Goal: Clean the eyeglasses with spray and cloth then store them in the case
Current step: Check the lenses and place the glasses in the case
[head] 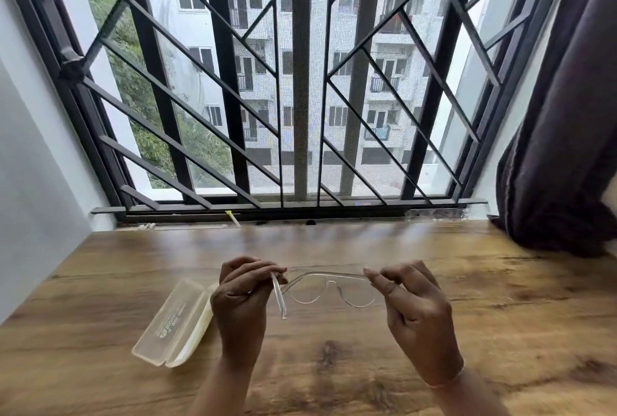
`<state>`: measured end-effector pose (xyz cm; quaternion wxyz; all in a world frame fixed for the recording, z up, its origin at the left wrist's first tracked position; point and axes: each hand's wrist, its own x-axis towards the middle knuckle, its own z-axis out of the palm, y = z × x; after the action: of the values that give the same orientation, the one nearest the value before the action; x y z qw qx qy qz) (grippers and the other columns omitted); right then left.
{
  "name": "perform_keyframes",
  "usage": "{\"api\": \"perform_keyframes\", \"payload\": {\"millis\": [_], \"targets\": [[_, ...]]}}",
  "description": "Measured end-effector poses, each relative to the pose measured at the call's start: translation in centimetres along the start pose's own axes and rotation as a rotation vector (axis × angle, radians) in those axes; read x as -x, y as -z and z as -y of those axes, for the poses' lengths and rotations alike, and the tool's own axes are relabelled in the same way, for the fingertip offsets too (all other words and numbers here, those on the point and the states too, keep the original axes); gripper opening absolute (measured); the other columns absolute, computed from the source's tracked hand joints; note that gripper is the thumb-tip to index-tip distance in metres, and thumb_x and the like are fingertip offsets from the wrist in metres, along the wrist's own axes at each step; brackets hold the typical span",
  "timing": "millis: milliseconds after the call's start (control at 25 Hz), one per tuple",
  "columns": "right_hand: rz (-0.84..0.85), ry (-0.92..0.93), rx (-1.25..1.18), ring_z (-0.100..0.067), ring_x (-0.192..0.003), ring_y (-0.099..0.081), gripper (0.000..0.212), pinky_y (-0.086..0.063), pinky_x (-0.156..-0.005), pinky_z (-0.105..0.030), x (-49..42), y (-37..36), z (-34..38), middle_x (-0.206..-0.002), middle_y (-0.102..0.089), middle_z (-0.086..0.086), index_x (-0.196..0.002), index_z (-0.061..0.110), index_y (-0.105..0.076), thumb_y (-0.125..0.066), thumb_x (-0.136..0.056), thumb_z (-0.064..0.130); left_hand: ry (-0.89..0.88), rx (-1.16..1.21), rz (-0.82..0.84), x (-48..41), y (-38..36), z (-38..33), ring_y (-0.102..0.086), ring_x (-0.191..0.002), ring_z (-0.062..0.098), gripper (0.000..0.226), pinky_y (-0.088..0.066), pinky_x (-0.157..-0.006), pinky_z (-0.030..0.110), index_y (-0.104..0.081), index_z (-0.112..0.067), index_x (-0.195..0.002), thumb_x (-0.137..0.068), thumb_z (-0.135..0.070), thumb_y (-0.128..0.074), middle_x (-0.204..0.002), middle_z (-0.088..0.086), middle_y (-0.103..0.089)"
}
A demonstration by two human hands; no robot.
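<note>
You've got the glasses (pixel 330 282) up off the table (pixel 500 298), 1 hand at each end. Your left hand (pixel 242 298) pinches the frame at its left corner, fingers curled round the hinge, and that side's arm (pixel 278 295) hangs down, half folded. Your right hand (pixel 412 309) pinches the other corner between thumb and fingertips; I can't make out the arm on that side. The hands are apart, w/ the 2 lenses spanning the gap.

Which step is it? Hard call. No spray or cloth in shot, and the case (pixel 173 322) lies open just left of your left wrist. My read: you're working the arms at the hinges, either opening up to clean or folding to store. If folding, next move needs both arms flat behind the lenses, then a short carry left and down into the open tray w/o touching the lenses.

Materials: frame is clear plastic, thin and glossy, w/ teardrop-shaped lenses, nearly invisible vs. the wood. I'd guess it's light and slippery. The case is a frosted, cream-tinted hard shell, a long box w/ rounded corners. Tabletop is wood grain w/ a slight sheen.
</note>
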<state>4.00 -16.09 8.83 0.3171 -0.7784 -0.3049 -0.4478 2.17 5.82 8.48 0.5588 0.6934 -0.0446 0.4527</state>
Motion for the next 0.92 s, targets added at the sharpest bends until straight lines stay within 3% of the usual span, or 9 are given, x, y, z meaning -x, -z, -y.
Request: {"api": "perform_keyframes", "payload": {"millis": [240, 400, 520, 640, 760, 840, 920], "targets": [[-0.004, -0.037, -0.052, -0.015, -0.078, -0.056, 0.019, -0.048, -0.070, -0.021, 0.0, 0.2, 0.2, -0.080, -0.065, -0.006, -0.093, 0.002, -0.074, -0.063, -0.079, -0.004, 0.015, 0.006, -0.023, 0.1, -0.1, 0.2, -0.057, -0.081, 0.030, 0.026, -0.043, -0.072, 0.011, -0.072, -0.007, -0.069, -0.059, 0.017, -0.070, -0.074, -0.020, -0.071], [-0.066, -0.277, -0.285, -0.006, -0.075, -0.065, 0.032, -0.053, -0.067, -0.017, 0.4, 0.2, 0.4, -0.084, -0.069, -0.003, -0.095, 0.006, -0.072, -0.076, -0.065, -0.008, 0.098, 0.078, -0.053, 0.2, -0.1, 0.4, -0.058, -0.078, 0.018, 0.037, -0.044, -0.069, 0.009, -0.071, -0.014, -0.066, -0.058, 0.022, -0.067, -0.069, -0.019, -0.070], [-0.096, -0.409, -0.382, 0.000, -0.073, -0.065, 0.039, -0.050, -0.067, -0.010, 0.7, 0.0, 0.4, -0.080, -0.070, 0.006, -0.090, 0.010, -0.072, -0.075, -0.060, -0.015, 0.120, 0.118, -0.024, 0.5, 0.0, 0.9, -0.061, -0.077, 0.012, 0.044, -0.047, -0.068, 0.013, -0.074, -0.024, -0.066, -0.058, 0.018, -0.068, -0.070, -0.013, -0.072], [-0.103, -0.434, -0.399, -0.007, -0.070, -0.064, 0.033, -0.051, -0.064, -0.017, 0.6, 0.0, 0.2, -0.083, -0.068, 0.007, -0.085, 0.016, -0.073, -0.074, -0.065, -0.010, 0.170, 0.151, 0.052, 0.5, 0.0, 1.6, -0.065, -0.077, 0.018, 0.044, -0.053, -0.066, 0.024, -0.075, -0.026, -0.070, -0.061, 0.016, -0.068, -0.073, -0.006, -0.073], [-0.117, -0.436, -0.367, -0.009, -0.063, -0.063, 0.033, -0.050, -0.061, -0.017, 0.5, 0.0, 0.0, -0.079, -0.067, 0.007, -0.080, 0.018, -0.073, -0.072, -0.067, -0.012, 0.239, 0.246, 0.141, 0.8, 0.2, 2.1, -0.068, -0.085, 0.017, 0.026, -0.053, -0.068, 0.022, -0.075, -0.007, -0.082, -0.060, 0.006, -0.071, -0.084, 0.004, -0.074], [-0.131, -0.438, -0.355, -0.007, -0.062, -0.063, 0.033, -0.049, -0.061, -0.014, 0.4, 0.0, -0.1, -0.078, -0.067, 0.007, -0.078, 0.015, -0.072, -0.072, -0.066, -0.015, 0.253, 0.336, 0.146, 1.0, 0.6, 2.5, -0.068, -0.089, 0.018, 0.033, -0.054, -0.068, 0.023, -0.070, 0.010, -0.088, -0.058, -0.004, -0.072, -0.092, 0.008, -0.073], [-0.136, -0.434, -0.354, -0.006, -0.062, -0.063, 0.032, -0.049, -0.061, -0.013, 0.4, -0.1, -0.1, -0.079, -0.067, 0.006, -0.078, 0.014, -0.072, -0.072, -0.065, -0.015, 0.205, 0.365, 0.121, 1.0, 0.9, 2.3, -0.067, -0.085, 0.025, 0.029, -0.054, -0.066, 0.025, -0.074, 0.000, -0.082, -0.055, -0.010, -0.075, -0.087, 0.008, -0.073]]}}
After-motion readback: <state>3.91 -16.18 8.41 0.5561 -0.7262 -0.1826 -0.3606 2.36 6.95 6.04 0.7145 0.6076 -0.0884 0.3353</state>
